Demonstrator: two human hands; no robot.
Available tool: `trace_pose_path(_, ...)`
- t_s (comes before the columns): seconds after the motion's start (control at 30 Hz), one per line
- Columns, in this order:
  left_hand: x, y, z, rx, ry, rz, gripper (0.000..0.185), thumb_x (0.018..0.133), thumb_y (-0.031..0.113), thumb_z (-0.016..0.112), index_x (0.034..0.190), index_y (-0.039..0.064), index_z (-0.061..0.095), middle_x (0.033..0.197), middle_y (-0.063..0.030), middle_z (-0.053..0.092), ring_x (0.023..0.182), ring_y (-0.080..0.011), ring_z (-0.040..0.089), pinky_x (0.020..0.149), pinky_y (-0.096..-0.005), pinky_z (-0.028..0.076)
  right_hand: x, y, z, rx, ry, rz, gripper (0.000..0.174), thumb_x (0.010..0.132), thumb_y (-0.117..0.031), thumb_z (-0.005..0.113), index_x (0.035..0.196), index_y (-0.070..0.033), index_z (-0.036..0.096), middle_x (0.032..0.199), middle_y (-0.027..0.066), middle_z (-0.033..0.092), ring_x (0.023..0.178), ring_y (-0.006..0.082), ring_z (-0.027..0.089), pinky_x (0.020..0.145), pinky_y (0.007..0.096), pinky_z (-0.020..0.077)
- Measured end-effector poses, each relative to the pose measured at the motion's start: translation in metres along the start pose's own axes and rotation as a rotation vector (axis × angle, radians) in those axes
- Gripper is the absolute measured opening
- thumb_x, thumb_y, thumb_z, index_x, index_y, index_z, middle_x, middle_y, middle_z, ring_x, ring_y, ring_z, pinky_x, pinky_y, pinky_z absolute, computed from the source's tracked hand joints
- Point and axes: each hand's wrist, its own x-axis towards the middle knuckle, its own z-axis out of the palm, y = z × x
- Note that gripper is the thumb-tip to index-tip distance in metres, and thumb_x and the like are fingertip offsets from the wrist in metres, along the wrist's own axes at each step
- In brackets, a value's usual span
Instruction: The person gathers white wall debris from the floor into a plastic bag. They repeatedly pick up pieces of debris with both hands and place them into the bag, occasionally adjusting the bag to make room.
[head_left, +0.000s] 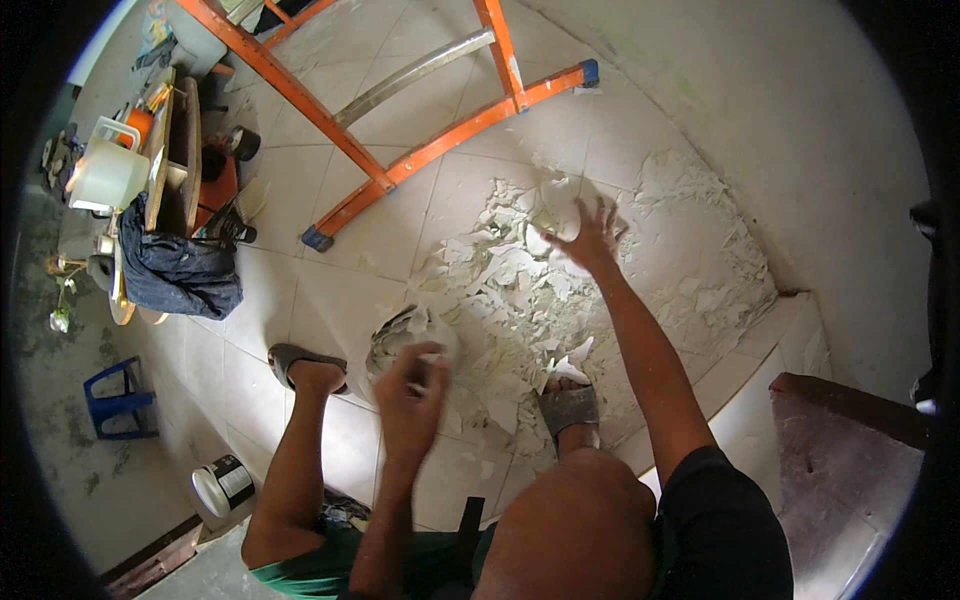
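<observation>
Pale flakes of paint or plaster (517, 277) lie in a broad pile on the tiled floor. My right hand (596, 236) reaches over the upper edge of the pile with its fingers spread and holds nothing. Between my feet stands a pale sack or container (401, 330) with flakes inside its round mouth. My left hand (416, 386) is at its near side, fingers curled, with something small and whitish showing between them; blur hides whether this is gripped.
An orange metal ladder (450, 139) stands beyond the pile. To the left are a wooden shelf (191, 150) with a dark cloth (180, 262), a blue plastic stool (120, 401) and a paint bucket (223, 486). The wall (765, 135) rises at the right, above a tiled step edge (750, 345).
</observation>
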Motion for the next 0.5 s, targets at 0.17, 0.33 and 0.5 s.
trace_pose_path(0.17, 0.009, -0.058, 0.113, -0.295, -0.266, -0.319, 0.045, 0.086, 0.020, 0.067, 0.126, 0.002, 0.056, 0.103, -0.0193, 0.067, 0.092, -0.0302, 0.066, 0.085, -0.0411, 0.052, -0.048, -0.008, 0.004, 0.049, -0.081, -0.166, 0.098, 0.072, -0.072, 0.069, 0.149, -0.020, 0.036, 0.155, 0.0188, 0.026, 0.145, 0.0426, 0.020, 0.108, 0.0737, 0.0178)
trace_pose_path(0.33, -0.025, -0.124, 0.157, 0.150, 0.232, -0.399, 0.069, 0.080, 0.022, 0.070, 0.137, -0.005, 0.043, 0.138, -0.0270, 0.044, 0.132, -0.0419, 0.037, 0.113, -0.0499, 0.027, -0.045, 0.002, -0.018, 0.222, -0.103, -0.069, 0.101, 0.071, -0.069, 0.074, 0.146, -0.012, 0.038, 0.145, 0.0256, 0.033, 0.134, 0.0469, 0.033, 0.106, 0.0576, 0.0378)
trace_pose_path(0.5, -0.058, -0.154, 0.177, -0.042, 0.443, -1.050, 0.081, 0.079, 0.028, 0.075, 0.142, -0.005, 0.037, 0.144, -0.0299, 0.035, 0.132, -0.0440, 0.036, 0.113, -0.0489, 0.029, -0.046, -0.023, -0.013, 0.151, -0.194, 0.117, 0.123, 0.065, -0.084, 0.064, 0.151, -0.004, 0.026, 0.152, 0.0299, 0.021, 0.140, 0.0526, 0.019, 0.109, 0.0656, 0.0304)
